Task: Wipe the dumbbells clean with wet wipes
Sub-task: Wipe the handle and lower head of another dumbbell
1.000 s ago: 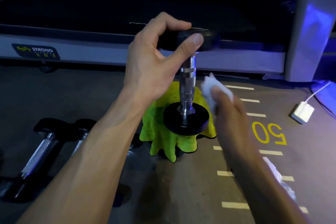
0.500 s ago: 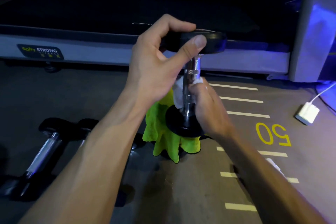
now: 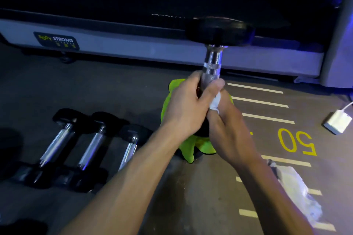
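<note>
- Upright dumbbell point(image 3: 212, 63), centre, stands on a green cloth point(image 3: 168, 101); its chrome handle is mid-wipe.
- Left hand point(image 3: 188, 107) grips the handle; right hand point(image 3: 227, 131) pinches a white wet wipe point(image 3: 215, 103) against the shaft.
- 3 dumbbells point(image 3: 89, 149) lie at near left; whether wiped cannot be told.
- Wipe packet point(image 3: 298, 192), near right: contents unclear.

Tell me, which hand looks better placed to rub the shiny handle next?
Probably the right hand: it holds the wet wipe against the handle, while the left hand grips the upright dumbbell.
</note>
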`<move>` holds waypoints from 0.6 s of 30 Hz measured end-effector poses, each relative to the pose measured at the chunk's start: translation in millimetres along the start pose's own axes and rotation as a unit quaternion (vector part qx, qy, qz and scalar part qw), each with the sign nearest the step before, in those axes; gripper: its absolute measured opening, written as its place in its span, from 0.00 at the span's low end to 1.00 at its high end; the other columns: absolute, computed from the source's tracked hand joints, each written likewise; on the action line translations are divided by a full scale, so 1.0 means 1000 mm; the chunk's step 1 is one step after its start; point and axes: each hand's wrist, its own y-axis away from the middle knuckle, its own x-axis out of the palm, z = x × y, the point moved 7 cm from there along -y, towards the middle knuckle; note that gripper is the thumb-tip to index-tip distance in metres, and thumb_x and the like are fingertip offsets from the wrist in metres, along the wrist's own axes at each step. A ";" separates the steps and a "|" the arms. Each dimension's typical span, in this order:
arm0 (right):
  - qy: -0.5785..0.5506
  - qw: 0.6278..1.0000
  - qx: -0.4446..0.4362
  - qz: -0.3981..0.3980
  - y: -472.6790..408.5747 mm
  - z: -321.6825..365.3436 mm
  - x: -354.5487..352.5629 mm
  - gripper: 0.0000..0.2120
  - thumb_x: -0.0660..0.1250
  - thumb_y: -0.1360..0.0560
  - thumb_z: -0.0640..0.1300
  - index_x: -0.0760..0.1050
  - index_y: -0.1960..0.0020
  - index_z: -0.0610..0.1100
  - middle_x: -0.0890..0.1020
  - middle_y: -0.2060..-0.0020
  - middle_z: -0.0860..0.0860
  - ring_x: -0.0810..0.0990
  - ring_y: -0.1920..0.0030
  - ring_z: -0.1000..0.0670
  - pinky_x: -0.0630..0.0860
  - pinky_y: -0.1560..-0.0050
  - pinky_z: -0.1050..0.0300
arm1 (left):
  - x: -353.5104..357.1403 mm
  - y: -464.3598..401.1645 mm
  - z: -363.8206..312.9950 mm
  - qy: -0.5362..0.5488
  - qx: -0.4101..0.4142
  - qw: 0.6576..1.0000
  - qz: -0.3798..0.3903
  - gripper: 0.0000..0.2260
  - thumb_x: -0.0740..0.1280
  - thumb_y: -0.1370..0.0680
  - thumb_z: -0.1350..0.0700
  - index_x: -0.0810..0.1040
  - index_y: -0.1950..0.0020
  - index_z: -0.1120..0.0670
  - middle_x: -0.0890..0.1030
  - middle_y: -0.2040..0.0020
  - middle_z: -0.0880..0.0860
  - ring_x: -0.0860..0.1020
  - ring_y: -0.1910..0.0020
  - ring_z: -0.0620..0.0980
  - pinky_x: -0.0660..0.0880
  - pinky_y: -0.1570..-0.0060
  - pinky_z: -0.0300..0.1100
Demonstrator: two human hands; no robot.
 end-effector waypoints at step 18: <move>-0.225 0.973 0.030 0.046 0.072 0.044 0.117 0.17 0.62 0.16 0.40 0.82 0.46 0.61 0.85 0.48 0.60 0.81 0.43 0.58 0.74 0.41 0.57 | -0.182 0.118 0.075 0.004 -0.074 0.992 -0.105 0.14 0.66 0.16 0.48 0.78 0.49 0.59 0.83 0.60 0.49 0.82 0.63 0.45 0.78 0.61 0.40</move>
